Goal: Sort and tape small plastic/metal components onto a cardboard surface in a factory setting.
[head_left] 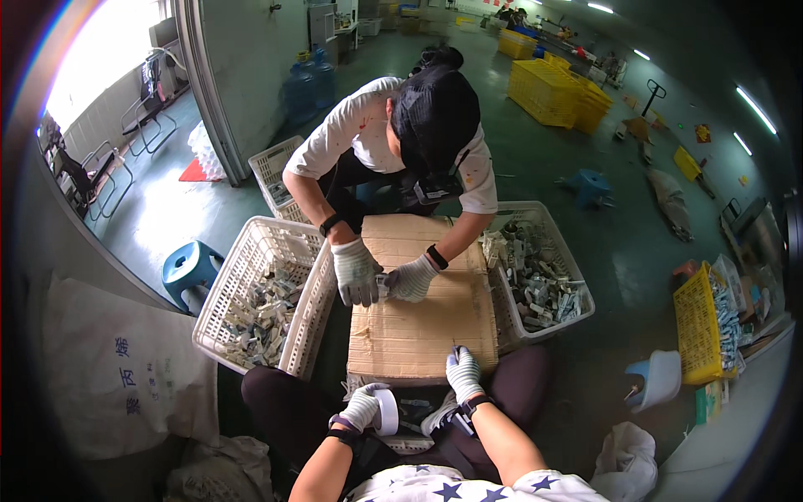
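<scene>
My left hand (360, 407), in a striped knit glove, is closed on a white round object (386, 412) that looks like a ring or roll, just off the near edge of a cardboard sheet (418, 339). My right hand (464, 375), gloved the same way, rests at the sheet's near right edge. Its fingers are closed round a thin, dark pointed tool (454, 344) whose exact kind I cannot make out. Across the cardboard, a co-worker's two gloved hands (358, 272) meet over a small pale part (382, 287).
White crates of small grey and white parts stand on both sides, left crate (240, 251) and right crate (587, 297). A blue stool (188, 266) is beyond the left crate. A yellow basket (694, 330) and a blue-white stool (657, 376) are at right.
</scene>
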The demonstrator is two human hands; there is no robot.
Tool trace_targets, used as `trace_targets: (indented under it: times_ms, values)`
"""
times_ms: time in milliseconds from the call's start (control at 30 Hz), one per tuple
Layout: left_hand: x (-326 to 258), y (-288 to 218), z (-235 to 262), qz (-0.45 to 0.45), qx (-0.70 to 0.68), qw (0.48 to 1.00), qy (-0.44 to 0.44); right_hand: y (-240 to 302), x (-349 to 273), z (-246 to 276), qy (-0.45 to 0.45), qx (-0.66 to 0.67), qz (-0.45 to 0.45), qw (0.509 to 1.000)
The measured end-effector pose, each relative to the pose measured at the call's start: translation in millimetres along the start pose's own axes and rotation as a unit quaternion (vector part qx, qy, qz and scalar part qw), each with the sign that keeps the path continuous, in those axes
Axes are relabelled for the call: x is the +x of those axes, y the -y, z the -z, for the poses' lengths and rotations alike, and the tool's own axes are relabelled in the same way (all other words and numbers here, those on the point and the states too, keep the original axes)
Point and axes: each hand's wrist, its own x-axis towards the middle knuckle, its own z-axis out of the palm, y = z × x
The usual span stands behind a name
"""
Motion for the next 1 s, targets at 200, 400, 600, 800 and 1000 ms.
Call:
trace_targets:
  times_ms: [200, 400, 600, 800, 1000]
  values:
    - [4, 7, 7, -0.011, 0.016, 1.000, 0.001, -1, -3, -1, -0.009, 0.036, 0.003, 0.999]
    - [-2, 3, 5, -0.014, 0.034, 0.999, -0.006, -4, -4, -7, -0.008, 0.030, 0.000, 1.000]
    - [3, 0, 2, -0.022, 0.062, 0.998, 0.010, -9, 1, -6, -0.022, 0.068, -0.010, 0.997]
    - [-1, -1, 1, -0.031, 0.016, 0.999, 0.013, -4, 2, -1, -0.014, 0.059, 0.026, 0.998]
    - [-13, -16, -7, -0.017, 0.025, 1.000, 0.004, -2, -1, -2, -0.017, 0.055, 0.022, 0.998]
